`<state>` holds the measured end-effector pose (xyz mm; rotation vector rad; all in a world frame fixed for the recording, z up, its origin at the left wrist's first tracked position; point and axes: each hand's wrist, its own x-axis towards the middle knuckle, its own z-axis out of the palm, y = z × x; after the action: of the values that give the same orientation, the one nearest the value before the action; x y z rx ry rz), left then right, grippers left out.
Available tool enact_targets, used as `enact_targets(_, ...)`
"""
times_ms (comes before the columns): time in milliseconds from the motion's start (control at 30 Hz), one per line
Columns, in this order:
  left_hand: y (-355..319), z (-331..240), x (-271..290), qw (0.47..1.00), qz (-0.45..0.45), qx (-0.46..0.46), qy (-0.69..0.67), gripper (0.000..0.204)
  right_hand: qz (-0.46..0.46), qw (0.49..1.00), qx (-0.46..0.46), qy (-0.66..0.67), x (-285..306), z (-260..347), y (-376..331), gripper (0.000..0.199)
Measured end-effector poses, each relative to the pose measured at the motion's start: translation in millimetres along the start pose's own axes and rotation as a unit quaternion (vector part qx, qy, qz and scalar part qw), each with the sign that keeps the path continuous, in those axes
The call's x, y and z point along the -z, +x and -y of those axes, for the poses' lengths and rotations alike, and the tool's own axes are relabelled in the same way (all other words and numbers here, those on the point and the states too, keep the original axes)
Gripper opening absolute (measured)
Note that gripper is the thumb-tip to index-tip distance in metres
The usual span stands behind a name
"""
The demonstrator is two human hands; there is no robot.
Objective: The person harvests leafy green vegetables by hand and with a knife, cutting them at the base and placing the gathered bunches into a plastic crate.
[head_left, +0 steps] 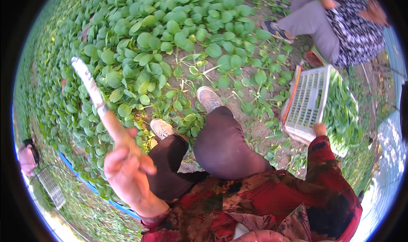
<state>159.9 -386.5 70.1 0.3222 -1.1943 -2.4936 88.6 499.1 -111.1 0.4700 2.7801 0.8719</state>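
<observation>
My left hand point(129, 170) is raised on the left, fingers curled round the tan handle of a slim knife. The knife's pale, smudged blade point(89, 83) points up and away to the far left, over the plants, with a metal band where it meets the handle. On the right, my right hand point(319, 130) is closed on the near rim of a white plastic crate point(304, 102). That crate lies tilted, its slatted side toward me, and green leafy vegetables point(342, 110) fill it.
Dense leafy plants point(170, 27) cover the ground ahead and left. Cut leaves litter the soil round my shoes point(209, 98). A person in grey trousers point(312, 27) crouches beyond the crate. At the far left are another white crate point(52, 189) and a pink bag point(27, 159).
</observation>
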Motion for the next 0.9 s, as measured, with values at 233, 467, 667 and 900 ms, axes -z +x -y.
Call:
enact_targets(233,-17,-102,98,0.985,-0.143,0.069,0.062,0.044,0.190,0.954,0.162,-0.166,6,133,-53,0.017)
enact_targets(467,61,-110,127,0.958,-0.263,0.106,0.040,0.033,0.213,0.874,-0.160,0.406,129,208,-90,0.015)
enact_targets(667,77,-82,156,0.961,-0.228,0.148,0.050,0.037,0.267,0.851,-0.178,0.416,320,326,-125,0.022)
enact_targets(900,60,-82,131,0.977,-0.175,0.123,0.003,0.039,0.265,0.845,-0.056,0.461,373,384,-157,0.033)
